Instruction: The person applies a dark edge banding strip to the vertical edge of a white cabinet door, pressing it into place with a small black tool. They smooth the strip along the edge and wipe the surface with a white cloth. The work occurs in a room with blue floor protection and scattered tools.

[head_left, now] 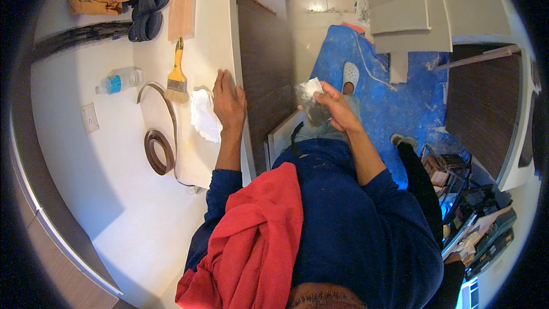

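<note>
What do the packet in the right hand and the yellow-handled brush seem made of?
Packet: probably thin, glossy plastic, translucent with crinkled highlights. Brush: smooth yellow handle, perhaps painted wood or plastic; ferrule likely metal, from its grey sheen.

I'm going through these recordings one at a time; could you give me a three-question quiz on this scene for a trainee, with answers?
1. What lies right beside the left hand on the pale counter?
2. True or false: the right hand is empty.
3. Fill in the missing colour: the brush lying on the counter has a ____ handle.

Key:
1. A crumpled white piece, paper or cloth; which of the two cannot be told.
2. False; it holds a small see-through packet.
3. Yellow.
</note>
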